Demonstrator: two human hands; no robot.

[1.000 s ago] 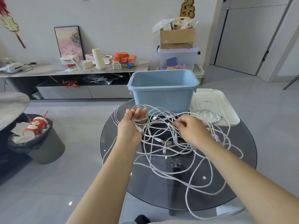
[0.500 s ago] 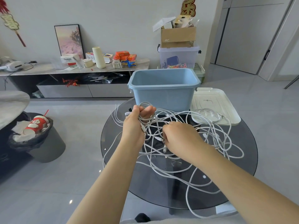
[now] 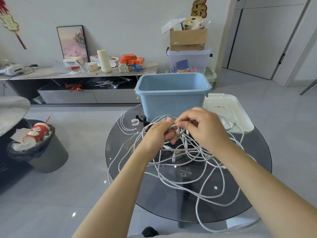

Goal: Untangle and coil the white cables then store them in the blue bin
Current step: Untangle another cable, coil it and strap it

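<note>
A tangle of white cables (image 3: 187,162) sprawls over the round dark glass table (image 3: 253,152), with loops hanging past its front edge. My left hand (image 3: 157,134) grips a small bundle of coiled cable just above the tangle. My right hand (image 3: 204,127) is right beside it, fingers curled and pinching a strand at the top of that bundle. The blue bin (image 3: 173,97) stands open behind my hands at the table's far side; its inside looks bare.
A white lid (image 3: 228,110) lies to the right of the bin with a cable end on it. White zip ties (image 3: 127,127) and a small white strap (image 3: 135,121) lie left of the bin. A dark trash can (image 3: 41,148) stands on the floor at left.
My right hand rose from the middle of the tangle up to the bundle in my left hand. Both hands now meet in front of the bin.
</note>
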